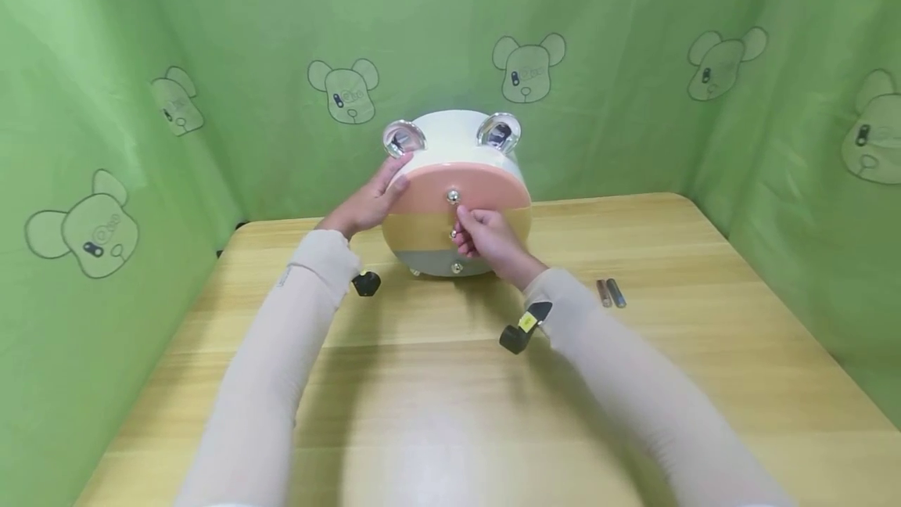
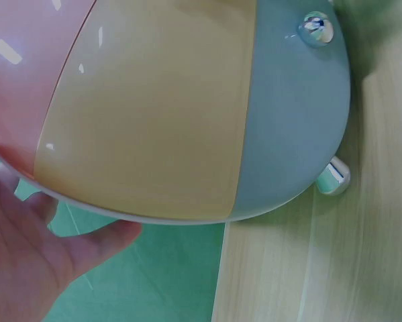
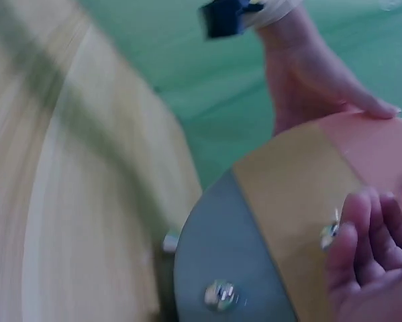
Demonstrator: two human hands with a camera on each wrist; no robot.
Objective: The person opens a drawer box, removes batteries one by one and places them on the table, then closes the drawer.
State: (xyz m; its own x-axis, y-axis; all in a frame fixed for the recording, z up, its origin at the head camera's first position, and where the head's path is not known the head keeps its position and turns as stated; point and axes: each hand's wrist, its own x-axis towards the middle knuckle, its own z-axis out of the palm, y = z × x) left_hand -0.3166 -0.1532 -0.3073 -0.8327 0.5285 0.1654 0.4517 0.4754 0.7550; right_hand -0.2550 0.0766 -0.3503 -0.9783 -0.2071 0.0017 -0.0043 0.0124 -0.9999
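A rounded three-drawer box (image 1: 421,231) with a white shell and two shiny ears stands at the back of the table. Its front has pink, yellow and grey-blue bands, with a silver knob on each. My left hand (image 1: 369,202) rests against the box's upper left side, fingers extended along the edge; the left wrist view shows its thumb (image 2: 110,243) by the rim. My right hand (image 1: 495,242) is in front of the drawers with fingers curled, thumb tip just below the top knob (image 1: 454,196). Its lower fingers are beside the middle knob (image 3: 329,235). All three drawers look closed.
Two small batteries (image 1: 611,293) lie side by side on the wooden table (image 1: 436,390), right of the box. Green curtains (image 1: 450,14) printed with bear faces hang behind and on both sides. The box stands on short feet (image 2: 333,177).
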